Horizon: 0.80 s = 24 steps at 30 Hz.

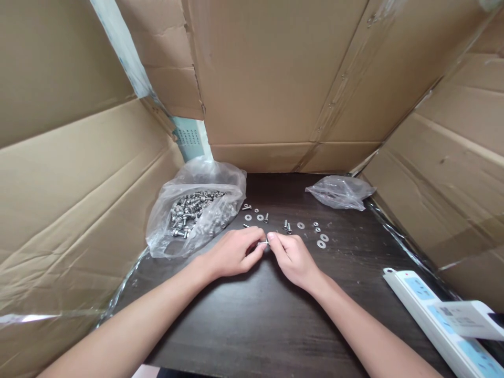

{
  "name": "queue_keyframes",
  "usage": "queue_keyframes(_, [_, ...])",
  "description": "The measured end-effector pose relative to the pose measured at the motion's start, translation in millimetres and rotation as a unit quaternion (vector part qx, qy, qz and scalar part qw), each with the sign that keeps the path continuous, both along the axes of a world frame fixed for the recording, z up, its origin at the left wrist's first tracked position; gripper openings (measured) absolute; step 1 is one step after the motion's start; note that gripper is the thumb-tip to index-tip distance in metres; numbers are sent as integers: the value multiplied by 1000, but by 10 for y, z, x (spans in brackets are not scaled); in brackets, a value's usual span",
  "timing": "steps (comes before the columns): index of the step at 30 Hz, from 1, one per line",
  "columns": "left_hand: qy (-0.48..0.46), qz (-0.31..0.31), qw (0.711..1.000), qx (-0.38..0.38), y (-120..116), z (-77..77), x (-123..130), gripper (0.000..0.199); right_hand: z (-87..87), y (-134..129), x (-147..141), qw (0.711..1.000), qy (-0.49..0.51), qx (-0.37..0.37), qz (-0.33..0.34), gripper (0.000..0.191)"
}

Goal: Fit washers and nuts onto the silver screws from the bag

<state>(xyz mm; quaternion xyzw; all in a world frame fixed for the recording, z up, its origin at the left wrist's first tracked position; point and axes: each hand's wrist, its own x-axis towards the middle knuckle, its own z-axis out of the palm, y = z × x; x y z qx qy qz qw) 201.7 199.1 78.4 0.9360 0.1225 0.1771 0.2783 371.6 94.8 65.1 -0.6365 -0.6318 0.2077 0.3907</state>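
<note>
My left hand (236,253) pinches a small silver bolt (262,243) between thumb and fingers, the shank lying level and pointing right. At its right end a thin washer (268,243) stands edge-on, and the fingertips of my right hand (294,257) close on it there. Whether a nut is also under the right fingers is hidden. Just beyond my hands lie loose bolts (289,228), flat washers (301,226) and nuts (317,230) on the dark table (236,325). To the left of them a clear plastic bag (161,231) gapes, with many assembled bolts (192,207) inside.
A second clear plastic bag (340,191) lies at the back right. Near the right edge sits a white power strip (429,310) with a white plug-in block (468,319). Cardboard walls (275,79) enclose the table at the back and both sides.
</note>
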Motion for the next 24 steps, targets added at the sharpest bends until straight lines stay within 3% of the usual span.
queue_keyframes(11, [8, -27, 1000, 13, 4, 4, -3, 25, 55, -42, 2, 998, 52, 0, 26, 49])
queue_keyframes(19, [12, -12, 999, 33, 31, -1, -9, 27, 105, -39, 44, 999, 27, 26, 19, 15])
queue_keyframes(24, [19, -10, 999, 43, 41, -26, -8, 28, 79, -44, 35, 1000, 5, 10, 19, 15])
